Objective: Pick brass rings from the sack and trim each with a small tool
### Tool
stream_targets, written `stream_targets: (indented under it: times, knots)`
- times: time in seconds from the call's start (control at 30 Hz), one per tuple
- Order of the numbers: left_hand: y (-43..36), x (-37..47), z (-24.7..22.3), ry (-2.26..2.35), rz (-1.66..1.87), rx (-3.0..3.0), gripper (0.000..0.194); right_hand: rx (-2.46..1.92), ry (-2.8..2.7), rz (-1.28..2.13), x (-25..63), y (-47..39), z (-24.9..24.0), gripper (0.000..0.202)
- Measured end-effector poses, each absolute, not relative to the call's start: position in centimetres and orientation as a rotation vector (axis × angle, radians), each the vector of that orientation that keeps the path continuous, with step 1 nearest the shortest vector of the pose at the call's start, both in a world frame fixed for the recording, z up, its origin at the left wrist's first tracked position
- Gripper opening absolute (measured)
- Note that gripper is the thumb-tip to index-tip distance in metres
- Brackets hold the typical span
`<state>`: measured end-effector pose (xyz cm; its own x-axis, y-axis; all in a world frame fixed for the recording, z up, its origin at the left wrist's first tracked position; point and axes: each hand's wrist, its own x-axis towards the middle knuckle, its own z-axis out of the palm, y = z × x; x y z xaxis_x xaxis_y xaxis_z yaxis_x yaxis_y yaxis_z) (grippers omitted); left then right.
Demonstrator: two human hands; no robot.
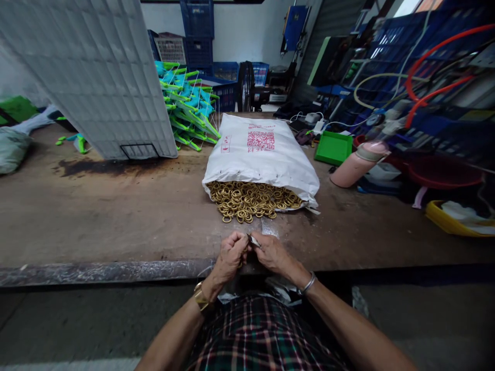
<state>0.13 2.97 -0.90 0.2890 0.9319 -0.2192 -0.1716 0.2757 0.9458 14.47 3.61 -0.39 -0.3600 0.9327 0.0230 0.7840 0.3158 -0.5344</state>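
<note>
A white sack (pixel 266 154) with red print lies on the wooden table, its open mouth facing me. Several brass-coloured rings (pixel 247 200) spill out of it onto the tabletop. Just in front of them, at the table's near edge, my two hands meet. My left hand (pixel 232 252) is closed, and a bit of a brass-coloured ring shows beneath its fingers. My right hand (pixel 273 252) pinches a small tool with a pale metal blade (pixel 253 240), its tip against the left fingers. Most of the tool is hidden by the hand.
A grey-white padded panel (pixel 104 77) stands at the left, with green and blue plastic parts (pixel 189 108) behind it. To the right are a green tray (pixel 333 148), a pink bottle (pixel 353 167) and a yellow tray (pixel 448 221). Blue crates (pixel 198 49) are stacked at the back.
</note>
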Motion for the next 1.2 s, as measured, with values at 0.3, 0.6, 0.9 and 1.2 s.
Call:
stream_targets:
  times: [0.3, 0.6, 0.9, 1.2]
  knots:
    - [1.4, -0.5, 1.7, 0.865, 0.795, 1.06, 0.032, -1.789, -2.321, 0.525, 15.8, 4.5, -0.9, 0.019]
    - [-2.9, -2.8, -1.8, 0.903, 0.359, 0.62, 0.024, -1.594, -2.157, 0.407, 18.3, 1.7, -1.6, 0.015]
    - [-3.9, -2.5, -6.2, 1.086, 0.439, 0.045, 0.015, -1.508, -2.419, 0.95, 18.9, -7.0, -3.7, 0.024]
    - [-3.0, 2.0, -8.7, 1.191, 0.616, -0.02, 0.013, -2.169, -2.389, 0.563, 18.8, -8.1, -7.5, 0.03]
